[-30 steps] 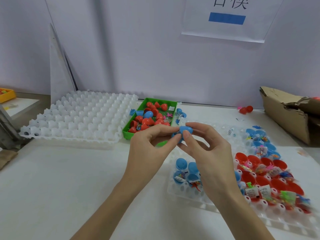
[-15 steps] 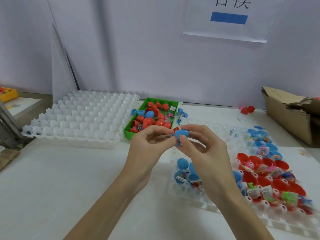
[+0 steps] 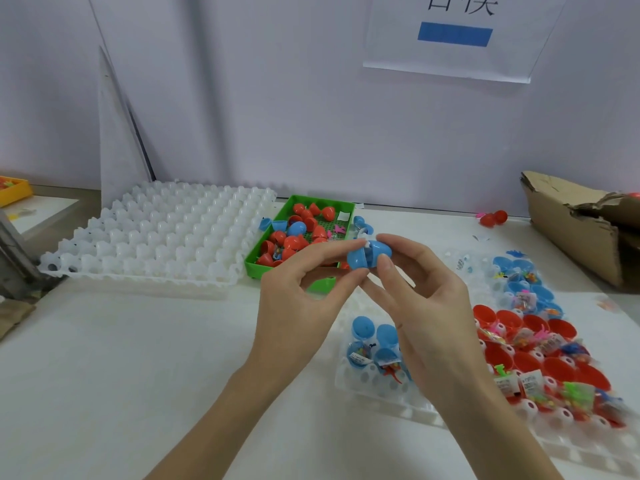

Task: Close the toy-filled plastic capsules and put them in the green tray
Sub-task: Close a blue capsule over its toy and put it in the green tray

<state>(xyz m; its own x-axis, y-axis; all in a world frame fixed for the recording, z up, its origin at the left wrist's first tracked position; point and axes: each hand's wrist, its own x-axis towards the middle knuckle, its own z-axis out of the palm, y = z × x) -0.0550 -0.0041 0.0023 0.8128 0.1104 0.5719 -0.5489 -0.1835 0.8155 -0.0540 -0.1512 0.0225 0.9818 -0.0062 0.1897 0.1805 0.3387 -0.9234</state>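
Head view, the only one supplied. Both hands are raised over the white table point(image 3: 138, 375), meeting just in front of the near end of the green rectangular plastic tray point(image 3: 258, 263).

The left hand point(image 3: 298, 306) pinches the left half of a blue egg-shaped plastic capsule point(image 3: 367, 256) between thumb and fingertips, remaining fingers loosely curled. The right hand point(image 3: 426, 306) pinches the right half likewise, thumb below and index finger over the top. The two halves are touching but not seated: a gap shows at the seam, with something pale visible inside. Whether the toy packet is fully clear of the rim cannot be told.

The green tray already holds a heap of red capsules and one blue one. The white dimpled plastic holder point(image 3: 374, 393) beneath the right wrist carries open blue halves point(image 3: 362, 329) and open red halves point(image 3: 530, 362) loaded with small bagged toys. A second white dimpled tray point(image 3: 166, 237) lies left of the green one; a torn brown cardboard box point(image 3: 575, 230) stands at far right.

Assessment: the closing step is in hand and unfinished. The next move calls for aligning the two rims squarely, keeping the contents out of the joint, and pressing the halves together until they seat; only then a short carry forward and left to the green tray.
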